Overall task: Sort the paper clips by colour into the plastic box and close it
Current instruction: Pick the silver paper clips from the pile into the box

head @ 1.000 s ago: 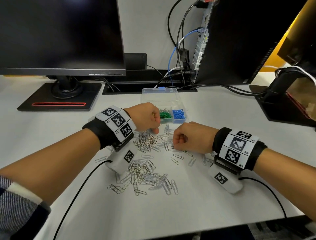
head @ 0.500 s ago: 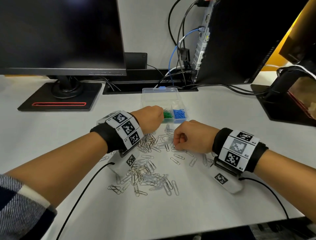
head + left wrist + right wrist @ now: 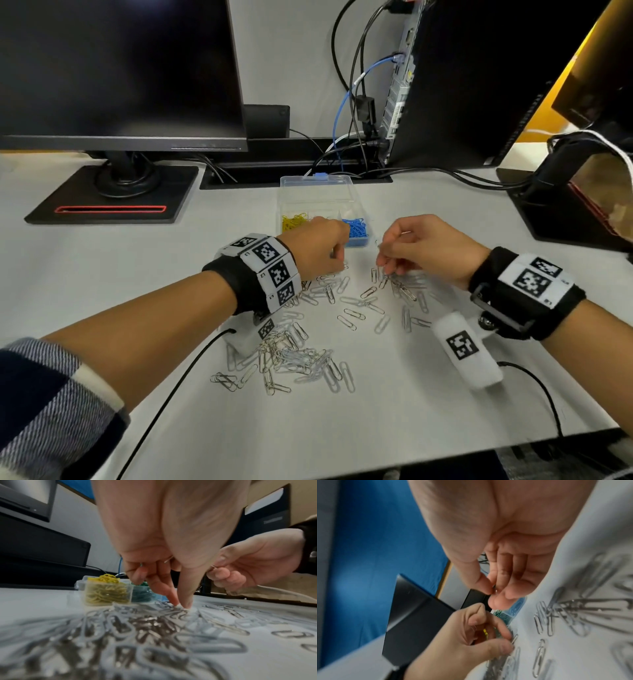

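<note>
A clear plastic box stands open at the desk's middle back, with yellow clips in its left compartment and blue clips in its right; the green ones show only in the wrist views. Several silver paper clips lie scattered in front of it. My left hand pinches a silver clip on the desk with thumb and forefinger, just before the box, and its curled fingers hold more clips. My right hand hovers to the right, above the desk, pinching a silver clip between thumb and fingers.
A monitor on a black stand is at the back left. A computer tower with cables rises behind the box. Another black stand sits at the right. Wrist-camera cables trail across the near desk.
My right hand has lifted off the clip pile and shifted right, its fingers now turned up around a clip. The left hand has stayed low in front of the box.
</note>
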Demonstrator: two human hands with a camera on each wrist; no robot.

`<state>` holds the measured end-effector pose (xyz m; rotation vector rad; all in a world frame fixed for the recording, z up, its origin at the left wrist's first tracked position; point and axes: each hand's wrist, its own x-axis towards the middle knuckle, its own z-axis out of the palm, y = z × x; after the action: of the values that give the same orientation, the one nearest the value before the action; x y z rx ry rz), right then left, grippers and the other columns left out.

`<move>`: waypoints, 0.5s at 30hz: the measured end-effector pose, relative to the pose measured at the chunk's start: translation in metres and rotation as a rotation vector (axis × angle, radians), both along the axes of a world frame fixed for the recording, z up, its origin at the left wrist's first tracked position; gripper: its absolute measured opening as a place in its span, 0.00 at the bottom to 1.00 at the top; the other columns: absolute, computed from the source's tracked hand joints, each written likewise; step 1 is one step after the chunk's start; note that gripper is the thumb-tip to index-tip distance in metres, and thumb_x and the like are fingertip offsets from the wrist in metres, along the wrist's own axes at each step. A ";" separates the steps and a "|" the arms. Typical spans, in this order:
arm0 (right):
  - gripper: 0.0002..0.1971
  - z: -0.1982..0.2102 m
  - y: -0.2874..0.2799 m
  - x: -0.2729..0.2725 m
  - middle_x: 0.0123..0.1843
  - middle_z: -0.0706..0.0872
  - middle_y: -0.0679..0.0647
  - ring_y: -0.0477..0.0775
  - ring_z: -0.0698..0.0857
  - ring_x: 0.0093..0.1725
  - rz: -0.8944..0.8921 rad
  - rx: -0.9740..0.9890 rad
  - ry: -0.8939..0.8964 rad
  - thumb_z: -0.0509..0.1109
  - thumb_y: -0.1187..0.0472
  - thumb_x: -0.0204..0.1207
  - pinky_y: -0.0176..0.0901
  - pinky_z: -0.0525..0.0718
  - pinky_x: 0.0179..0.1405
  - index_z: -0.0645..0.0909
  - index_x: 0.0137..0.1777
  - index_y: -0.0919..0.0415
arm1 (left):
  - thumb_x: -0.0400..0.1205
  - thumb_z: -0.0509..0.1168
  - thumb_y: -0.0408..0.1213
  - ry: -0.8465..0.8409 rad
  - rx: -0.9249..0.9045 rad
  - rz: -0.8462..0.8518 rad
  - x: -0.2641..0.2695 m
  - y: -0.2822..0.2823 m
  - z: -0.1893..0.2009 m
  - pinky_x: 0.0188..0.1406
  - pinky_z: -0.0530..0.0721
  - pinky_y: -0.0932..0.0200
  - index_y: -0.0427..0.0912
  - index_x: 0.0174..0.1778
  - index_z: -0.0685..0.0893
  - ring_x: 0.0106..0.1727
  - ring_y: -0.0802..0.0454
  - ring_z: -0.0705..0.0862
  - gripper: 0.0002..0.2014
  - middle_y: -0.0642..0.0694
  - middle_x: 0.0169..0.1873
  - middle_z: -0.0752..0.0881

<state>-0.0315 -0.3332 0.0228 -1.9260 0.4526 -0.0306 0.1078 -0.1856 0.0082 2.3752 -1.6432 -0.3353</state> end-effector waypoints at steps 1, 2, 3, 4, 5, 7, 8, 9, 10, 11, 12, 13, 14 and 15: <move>0.02 -0.001 -0.002 -0.003 0.39 0.90 0.64 0.54 0.86 0.34 -0.046 0.090 -0.002 0.67 0.71 0.79 0.37 0.85 0.32 0.80 0.45 0.67 | 0.78 0.70 0.34 -0.018 0.006 -0.010 -0.001 -0.002 -0.001 0.37 0.75 0.60 0.45 0.40 0.77 0.40 0.54 0.78 0.07 0.50 0.39 0.85; 0.02 -0.003 -0.004 -0.004 0.38 0.90 0.63 0.54 0.86 0.33 -0.082 0.170 -0.004 0.67 0.72 0.80 0.36 0.85 0.30 0.80 0.48 0.67 | 0.78 0.71 0.35 -0.034 0.013 -0.018 -0.001 -0.005 -0.002 0.39 0.76 0.60 0.44 0.42 0.77 0.41 0.54 0.79 0.07 0.50 0.41 0.86; 0.04 -0.004 -0.007 -0.005 0.37 0.89 0.62 0.53 0.86 0.32 -0.108 0.236 -0.003 0.66 0.72 0.80 0.36 0.85 0.29 0.80 0.51 0.68 | 0.78 0.71 0.35 -0.049 0.018 -0.024 -0.001 -0.007 -0.003 0.41 0.78 0.58 0.43 0.43 0.78 0.42 0.54 0.78 0.07 0.48 0.42 0.86; 0.06 -0.005 -0.009 -0.006 0.37 0.88 0.60 0.52 0.85 0.31 -0.123 0.283 0.002 0.65 0.73 0.80 0.36 0.85 0.29 0.81 0.53 0.68 | 0.78 0.71 0.35 -0.070 0.029 -0.026 -0.001 -0.009 -0.003 0.43 0.80 0.55 0.42 0.43 0.78 0.42 0.53 0.78 0.06 0.47 0.43 0.86; 0.07 -0.005 -0.011 -0.005 0.36 0.87 0.59 0.51 0.84 0.31 -0.129 0.308 0.011 0.64 0.73 0.80 0.36 0.84 0.29 0.81 0.54 0.67 | 0.78 0.70 0.34 -0.085 0.038 -0.028 -0.001 -0.010 -0.003 0.45 0.82 0.52 0.42 0.42 0.78 0.44 0.51 0.79 0.06 0.45 0.44 0.85; 0.07 -0.005 -0.012 -0.002 0.34 0.83 0.58 0.51 0.80 0.29 -0.137 0.339 0.053 0.61 0.72 0.81 0.37 0.81 0.26 0.80 0.51 0.65 | 0.78 0.69 0.33 -0.097 0.068 -0.037 -0.002 -0.012 -0.001 0.45 0.83 0.51 0.43 0.39 0.74 0.45 0.48 0.80 0.09 0.43 0.45 0.85; 0.07 -0.006 -0.013 0.001 0.32 0.79 0.57 0.51 0.77 0.27 -0.147 0.360 0.086 0.59 0.71 0.81 0.38 0.77 0.24 0.78 0.48 0.64 | 0.79 0.68 0.33 -0.107 0.086 -0.047 -0.003 -0.013 0.000 0.43 0.81 0.54 0.42 0.39 0.74 0.44 0.47 0.80 0.08 0.43 0.45 0.84; 0.08 -0.006 -0.013 0.004 0.30 0.75 0.55 0.50 0.72 0.25 -0.158 0.382 0.120 0.56 0.71 0.81 0.38 0.72 0.21 0.75 0.45 0.62 | 0.80 0.66 0.32 -0.129 0.104 -0.066 -0.004 -0.013 0.002 0.40 0.78 0.56 0.40 0.41 0.75 0.43 0.48 0.78 0.05 0.44 0.43 0.83; 0.08 -0.006 -0.012 0.008 0.28 0.70 0.53 0.49 0.68 0.23 -0.168 0.388 0.150 0.53 0.70 0.79 0.38 0.67 0.19 0.71 0.42 0.61 | 0.80 0.64 0.31 -0.150 0.119 -0.082 -0.005 -0.013 0.003 0.38 0.74 0.58 0.37 0.43 0.76 0.42 0.48 0.75 0.03 0.45 0.40 0.81; 0.09 -0.005 -0.010 0.010 0.27 0.66 0.52 0.48 0.64 0.22 -0.172 0.371 0.174 0.51 0.70 0.77 0.37 0.62 0.18 0.69 0.39 0.59 | 0.80 0.62 0.30 -0.164 0.125 -0.097 -0.005 -0.013 0.003 0.37 0.71 0.60 0.36 0.44 0.75 0.41 0.49 0.73 0.02 0.46 0.37 0.77; 0.10 -0.005 -0.008 0.013 0.26 0.63 0.50 0.48 0.61 0.21 -0.170 0.343 0.195 0.49 0.69 0.76 0.36 0.59 0.18 0.66 0.36 0.58 | 0.80 0.61 0.30 -0.170 0.126 -0.107 -0.005 -0.013 0.003 0.37 0.70 0.60 0.38 0.43 0.73 0.40 0.50 0.72 0.03 0.47 0.35 0.75; 0.11 -0.003 -0.006 0.015 0.25 0.60 0.49 0.48 0.59 0.20 -0.166 0.307 0.220 0.49 0.67 0.76 0.35 0.56 0.18 0.64 0.34 0.57 | 0.80 0.60 0.30 -0.164 0.116 -0.106 -0.006 -0.013 0.002 0.36 0.70 0.59 0.40 0.42 0.70 0.39 0.50 0.72 0.05 0.48 0.34 0.73; 0.12 -0.002 -0.004 0.017 0.24 0.59 0.49 0.48 0.57 0.21 -0.167 0.265 0.244 0.50 0.65 0.77 0.36 0.55 0.19 0.62 0.32 0.55 | 0.79 0.61 0.29 -0.141 0.092 -0.092 -0.006 -0.012 0.002 0.36 0.72 0.57 0.41 0.40 0.70 0.38 0.50 0.72 0.06 0.47 0.34 0.74; 0.14 -0.002 -0.001 0.020 0.24 0.59 0.48 0.48 0.56 0.22 -0.159 0.199 0.268 0.51 0.62 0.79 0.37 0.54 0.20 0.61 0.31 0.55 | 0.78 0.61 0.29 -0.099 0.050 -0.064 -0.006 -0.011 0.003 0.36 0.75 0.55 0.41 0.38 0.70 0.36 0.50 0.73 0.06 0.46 0.34 0.75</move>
<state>-0.0120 -0.3341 0.0208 -1.7008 0.7589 0.1660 0.1020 -0.1970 0.0116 2.4153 -1.7781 -0.2772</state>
